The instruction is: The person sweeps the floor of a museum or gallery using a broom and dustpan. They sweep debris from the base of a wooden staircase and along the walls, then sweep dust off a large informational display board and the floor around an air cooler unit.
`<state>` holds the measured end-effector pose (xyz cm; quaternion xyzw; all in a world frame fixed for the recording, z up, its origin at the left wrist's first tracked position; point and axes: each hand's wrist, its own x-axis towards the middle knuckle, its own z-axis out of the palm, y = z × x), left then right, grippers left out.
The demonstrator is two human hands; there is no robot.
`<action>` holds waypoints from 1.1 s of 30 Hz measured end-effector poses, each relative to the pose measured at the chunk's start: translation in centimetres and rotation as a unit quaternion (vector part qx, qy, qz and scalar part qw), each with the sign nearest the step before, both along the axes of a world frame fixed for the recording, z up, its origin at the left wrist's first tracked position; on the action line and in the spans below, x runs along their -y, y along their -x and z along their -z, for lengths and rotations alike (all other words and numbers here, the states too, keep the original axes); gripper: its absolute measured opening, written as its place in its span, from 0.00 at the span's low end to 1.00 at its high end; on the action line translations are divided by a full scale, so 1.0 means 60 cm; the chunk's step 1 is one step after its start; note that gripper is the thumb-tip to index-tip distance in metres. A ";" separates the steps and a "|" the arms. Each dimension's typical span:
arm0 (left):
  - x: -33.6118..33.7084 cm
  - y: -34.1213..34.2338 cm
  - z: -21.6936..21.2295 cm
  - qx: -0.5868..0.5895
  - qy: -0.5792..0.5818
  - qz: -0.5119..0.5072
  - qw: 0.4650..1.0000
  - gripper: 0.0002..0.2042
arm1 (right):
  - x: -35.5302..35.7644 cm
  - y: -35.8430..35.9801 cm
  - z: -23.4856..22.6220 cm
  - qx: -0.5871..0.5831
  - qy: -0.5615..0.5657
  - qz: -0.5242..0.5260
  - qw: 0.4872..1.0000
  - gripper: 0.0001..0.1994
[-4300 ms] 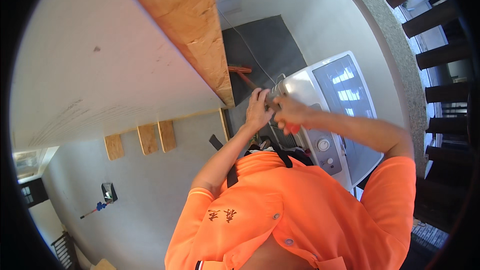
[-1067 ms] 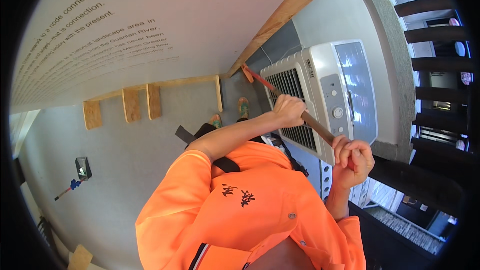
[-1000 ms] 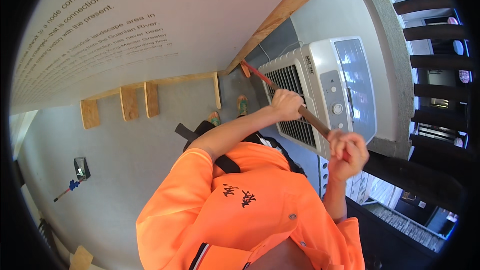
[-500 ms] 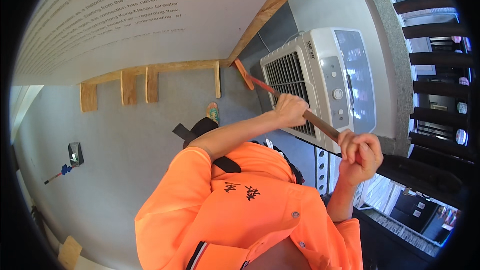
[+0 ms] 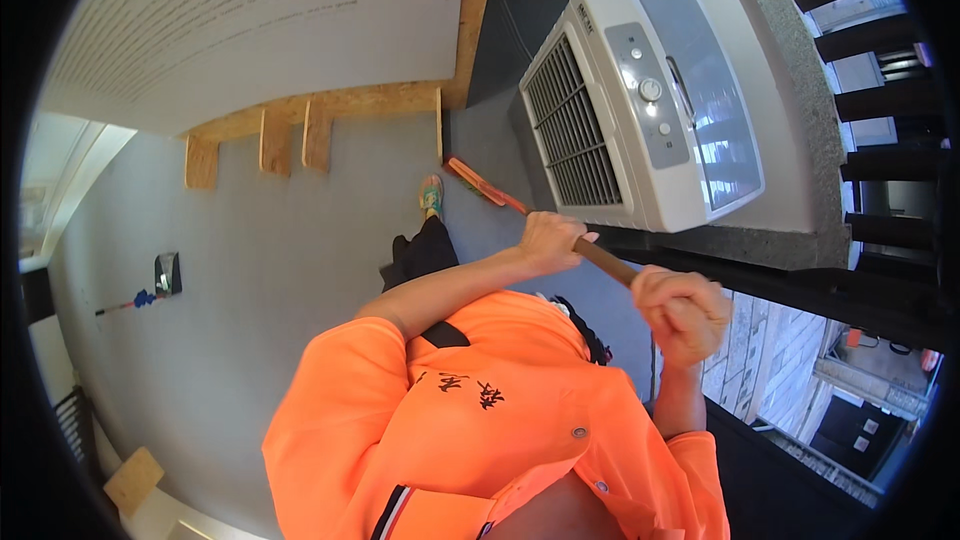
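Note:
I hold a broom with both hands. My left hand (image 5: 548, 240) grips the brown wooden handle (image 5: 606, 262) lower down, and my right hand (image 5: 684, 306) is closed around its upper end. The broom's red head (image 5: 473, 180) rests on the grey floor (image 5: 300, 270), just in front of the white air cooler (image 5: 640, 90) and beside my foot in a colourful shoe (image 5: 431, 196). My orange shirt (image 5: 480, 430) fills the lower middle of the view and hides the rest of my legs.
A dark mat (image 5: 520, 30) lies under the cooler. A wooden frame with short blocks (image 5: 300, 130) edges a white lettered panel (image 5: 250, 20). A small dark object and a blue-handled tool (image 5: 160, 280) lie at left. A dark railing (image 5: 880, 240) runs along the right.
The broom head has moved down the floor, away from the wooden frame corner and toward my foot. My hands kept their grip on the handle, and the view has tilted downward.

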<state>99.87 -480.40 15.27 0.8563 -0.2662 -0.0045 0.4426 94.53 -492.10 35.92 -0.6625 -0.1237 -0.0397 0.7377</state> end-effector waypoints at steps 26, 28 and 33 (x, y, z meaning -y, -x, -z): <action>0.053 0.145 -0.022 0.104 0.093 -0.142 0.980 0.18 | 0.059 0.085 -0.041 0.069 0.057 -0.265 0.960 0.06; 0.034 0.129 0.011 0.111 0.096 -0.174 0.974 0.18 | 0.018 0.098 -0.016 0.084 0.102 -0.227 0.965 0.06; -0.020 0.135 0.125 0.029 0.098 -0.169 0.980 0.16 | -0.042 0.135 0.129 0.011 0.202 -0.213 0.956 0.05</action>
